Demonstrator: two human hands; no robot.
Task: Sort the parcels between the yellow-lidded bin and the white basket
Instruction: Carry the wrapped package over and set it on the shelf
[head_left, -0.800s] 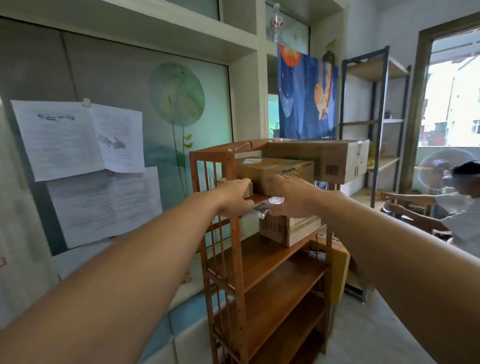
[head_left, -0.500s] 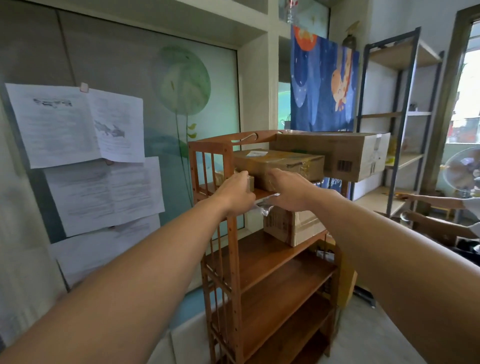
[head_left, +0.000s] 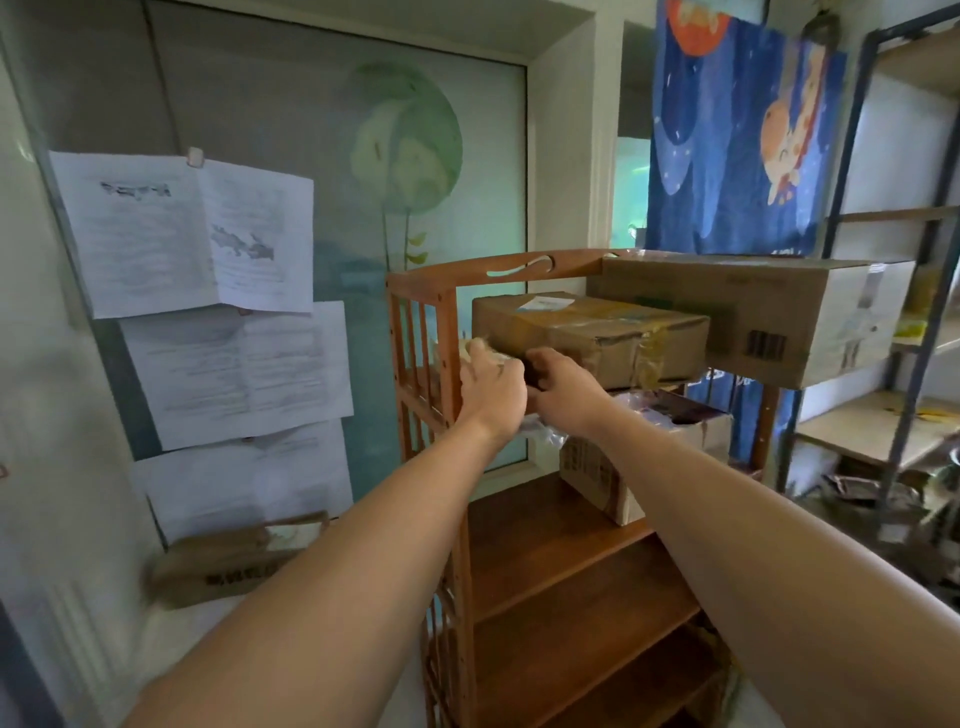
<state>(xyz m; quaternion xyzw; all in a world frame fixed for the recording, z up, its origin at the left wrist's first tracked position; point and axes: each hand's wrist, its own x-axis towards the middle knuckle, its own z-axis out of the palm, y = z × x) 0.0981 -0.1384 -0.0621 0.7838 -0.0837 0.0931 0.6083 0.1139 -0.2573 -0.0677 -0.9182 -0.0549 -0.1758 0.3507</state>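
A wooden shelf rack (head_left: 422, 332) stands ahead. Its top shelf carries a mid-sized taped cardboard parcel (head_left: 592, 332) and, behind it to the right, a long cardboard parcel (head_left: 753, 312). A small tan parcel (head_left: 474, 347) sits at the top shelf's left end, mostly covered. My left hand (head_left: 491, 384) grips it from the left. My right hand (head_left: 566, 387) curls against its right side, under the mid-sized parcel's front corner. One shelf down stands another carton (head_left: 597, 473) with a clear plastic bag (head_left: 543, 431) beside it. Neither the bin nor the basket is in view.
Printed sheets (head_left: 187, 234) hang on the wall panel to the left. A flat cardboard box (head_left: 234, 564) lies low beside the rack. A blue cartoon cloth (head_left: 737, 135) hangs behind. A grey metal rack (head_left: 914, 291) with clutter beneath it stands at the right.
My view has closed in on the rack and swung left. Both hands have drawn together at the top shelf's left end, and the left hand now covers the small parcel.
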